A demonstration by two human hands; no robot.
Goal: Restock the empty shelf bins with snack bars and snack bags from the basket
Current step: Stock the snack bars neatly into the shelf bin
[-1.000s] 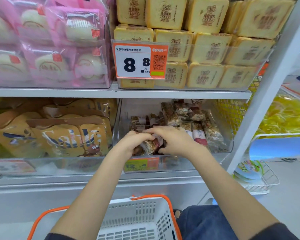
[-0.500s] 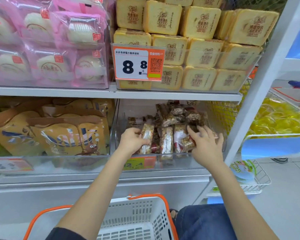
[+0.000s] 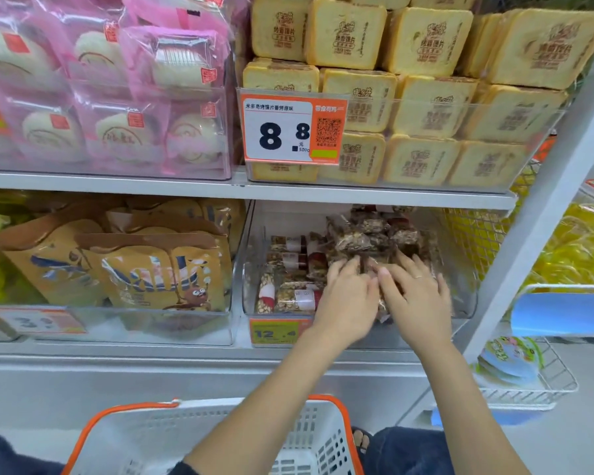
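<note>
A clear shelf bin (image 3: 254, 234) on the lower shelf holds several wrapped snack bars (image 3: 290, 296), lying flat at the left and heaped (image 3: 367, 234) at the back right. Both my hands are inside the bin, side by side. My left hand (image 3: 348, 299) lies on the bars with its fingers stretched toward the heap. My right hand (image 3: 417, 296) rests flat beside it, fingers spread over the bars, thumb touching the left hand. The bars under the hands are mostly hidden. The white basket (image 3: 309, 437) with an orange rim sits below; its inside is hardly visible.
The left bin holds brown snack bags (image 3: 151, 269). Above are pink packs (image 3: 117, 97) and toast-shaped packs (image 3: 426, 111) behind an 8.8 price tag (image 3: 288, 132). A white shelf upright (image 3: 546, 200) and a wire rack (image 3: 528, 382) stand at the right.
My hands were apart at the two sides of the front row of bars; they have come together over the bin's right half.
</note>
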